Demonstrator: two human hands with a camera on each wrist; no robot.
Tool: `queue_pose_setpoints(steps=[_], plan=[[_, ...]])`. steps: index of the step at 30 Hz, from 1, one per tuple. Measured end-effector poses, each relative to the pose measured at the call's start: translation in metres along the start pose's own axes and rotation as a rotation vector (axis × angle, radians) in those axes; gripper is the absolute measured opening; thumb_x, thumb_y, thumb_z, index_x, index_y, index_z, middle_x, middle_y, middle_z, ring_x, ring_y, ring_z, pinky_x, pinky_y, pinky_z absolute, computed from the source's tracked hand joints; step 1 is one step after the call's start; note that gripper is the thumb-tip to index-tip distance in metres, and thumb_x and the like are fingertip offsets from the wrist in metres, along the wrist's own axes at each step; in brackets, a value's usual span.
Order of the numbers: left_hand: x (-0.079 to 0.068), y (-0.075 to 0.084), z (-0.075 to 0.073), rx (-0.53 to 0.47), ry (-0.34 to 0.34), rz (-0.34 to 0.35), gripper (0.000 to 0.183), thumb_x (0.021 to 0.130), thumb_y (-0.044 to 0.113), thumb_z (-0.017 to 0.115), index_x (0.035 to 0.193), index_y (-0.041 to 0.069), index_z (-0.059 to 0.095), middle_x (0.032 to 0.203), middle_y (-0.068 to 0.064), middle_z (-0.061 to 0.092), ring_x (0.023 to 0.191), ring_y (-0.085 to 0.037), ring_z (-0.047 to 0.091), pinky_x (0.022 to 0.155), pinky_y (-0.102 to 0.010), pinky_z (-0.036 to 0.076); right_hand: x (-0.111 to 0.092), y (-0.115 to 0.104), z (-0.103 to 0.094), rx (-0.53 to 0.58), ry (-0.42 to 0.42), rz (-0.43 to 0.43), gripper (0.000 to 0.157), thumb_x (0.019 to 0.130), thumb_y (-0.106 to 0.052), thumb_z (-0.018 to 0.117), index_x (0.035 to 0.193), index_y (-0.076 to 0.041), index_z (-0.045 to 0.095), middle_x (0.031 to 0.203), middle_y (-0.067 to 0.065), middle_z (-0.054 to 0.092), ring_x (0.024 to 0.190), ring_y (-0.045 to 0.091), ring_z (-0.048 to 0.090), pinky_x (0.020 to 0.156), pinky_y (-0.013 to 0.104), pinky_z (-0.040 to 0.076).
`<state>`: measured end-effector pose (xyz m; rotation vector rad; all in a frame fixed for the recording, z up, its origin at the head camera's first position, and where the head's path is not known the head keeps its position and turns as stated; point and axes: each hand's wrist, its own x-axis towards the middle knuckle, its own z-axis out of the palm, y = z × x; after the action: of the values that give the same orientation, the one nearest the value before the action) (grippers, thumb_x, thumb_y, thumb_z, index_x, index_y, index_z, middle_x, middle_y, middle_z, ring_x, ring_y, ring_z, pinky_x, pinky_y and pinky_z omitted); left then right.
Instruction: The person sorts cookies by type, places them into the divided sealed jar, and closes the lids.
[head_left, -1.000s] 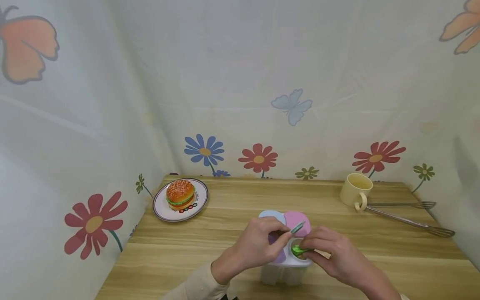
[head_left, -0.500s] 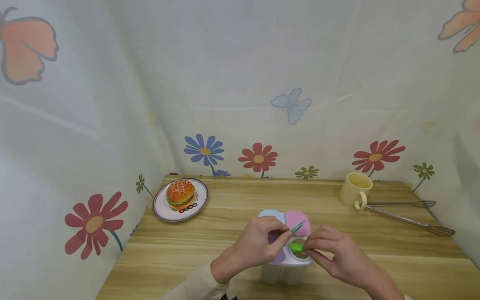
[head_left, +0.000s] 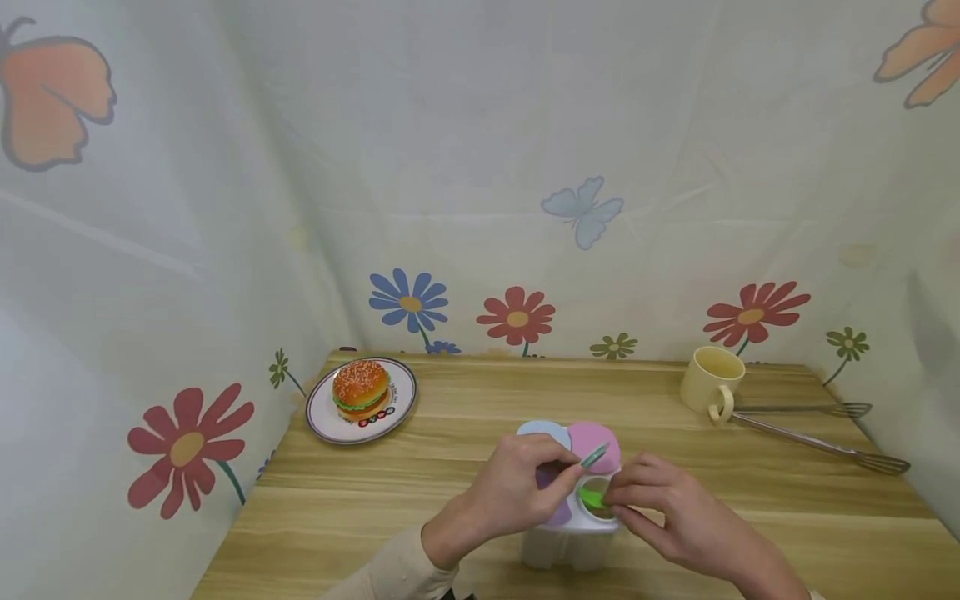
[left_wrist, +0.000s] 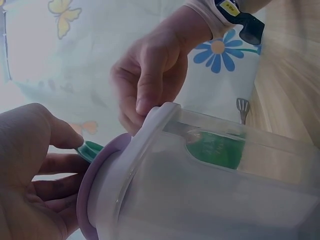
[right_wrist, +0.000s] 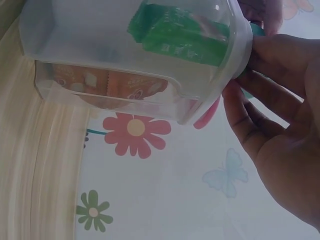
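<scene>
A translucent storage box (head_left: 566, 548) with a white top stands near the table's front. Blue (head_left: 542, 429), pink (head_left: 596, 442) and purple (head_left: 558, 513) round lids cover three of its compartments. My left hand (head_left: 517, 487) pinches a small teal-green lid (head_left: 595, 455), tipped up on edge above the uncovered front right opening. At that opening, the fingertips of my right hand (head_left: 675, 512) pinch a bright green packet (head_left: 592, 498). Through the clear wall in the right wrist view, green wrapping (right_wrist: 185, 37) shows inside the compartment, with orange-brown packets (right_wrist: 110, 85) in a neighbouring one.
On the back left of the wooden table (head_left: 480, 392) is a plate (head_left: 322, 414) bearing a toy hamburger (head_left: 362, 387). A yellow mug (head_left: 708, 383) stands at the back right, with two long metal utensils (head_left: 802, 435) lying beside it. Flower-printed cloth (head_left: 465, 208) surrounds the table.
The right fingers have shifted slightly at the opening, and the green packet between them has changed its tilt. The left hand and the teal-green lid stay in place.
</scene>
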<state>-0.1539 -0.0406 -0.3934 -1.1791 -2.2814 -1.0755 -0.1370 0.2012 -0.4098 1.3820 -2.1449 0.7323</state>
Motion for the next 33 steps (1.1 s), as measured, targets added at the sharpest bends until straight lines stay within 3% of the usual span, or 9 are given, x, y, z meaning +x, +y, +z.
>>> queue_pose_setpoints(steps=[9, 19, 26, 33], plan=[[0.0, -0.001, 0.001, 0.001, 0.0, 0.026, 0.011, 0.091, 0.017, 0.066, 0.097, 0.01, 0.074, 0.089, 0.003, 0.072, 0.083, 0.004, 0.061, 0.074, -0.008, 0.049, -0.003, -0.002, 0.002, 0.022, -0.039, 0.04, 0.009, 0.085, -0.021, 0.076, 0.092, -0.026, 0.071, 0.097, -0.014, 0.066, 0.095, 0.006, 0.053, 0.084, 0.015, 0.041], [0.001, -0.002, 0.001, 0.003, -0.031, 0.032, 0.014, 0.091, 0.016, 0.066, 0.103, 0.011, 0.073, 0.095, 0.004, 0.073, 0.086, 0.006, 0.062, 0.076, -0.007, 0.049, -0.009, -0.001, 0.004, 0.054, 0.049, 0.04, 0.033, 0.075, -0.017, 0.084, 0.103, -0.025, 0.067, 0.107, -0.012, 0.064, 0.098, 0.006, 0.055, 0.086, 0.011, 0.044], [0.001, -0.001, 0.001, -0.008, -0.024, 0.044, 0.015, 0.091, 0.015, 0.066, 0.104, 0.01, 0.073, 0.096, 0.003, 0.073, 0.088, 0.004, 0.063, 0.077, -0.009, 0.05, -0.014, 0.001, 0.006, 0.054, 0.107, 0.036, 0.037, 0.074, -0.017, 0.084, 0.106, -0.022, 0.067, 0.109, -0.01, 0.063, 0.098, 0.008, 0.058, 0.089, 0.012, 0.045], [0.001, 0.002, 0.002, -0.022, -0.033, 0.02, 0.017, 0.09, 0.015, 0.066, 0.104, 0.009, 0.074, 0.098, 0.001, 0.074, 0.09, 0.0, 0.066, 0.08, -0.011, 0.051, -0.02, 0.0, 0.007, 0.011, 0.149, 0.101, 0.045, 0.07, -0.018, 0.088, 0.11, -0.021, 0.067, 0.109, -0.005, 0.065, 0.098, 0.009, 0.061, 0.09, 0.01, 0.045]])
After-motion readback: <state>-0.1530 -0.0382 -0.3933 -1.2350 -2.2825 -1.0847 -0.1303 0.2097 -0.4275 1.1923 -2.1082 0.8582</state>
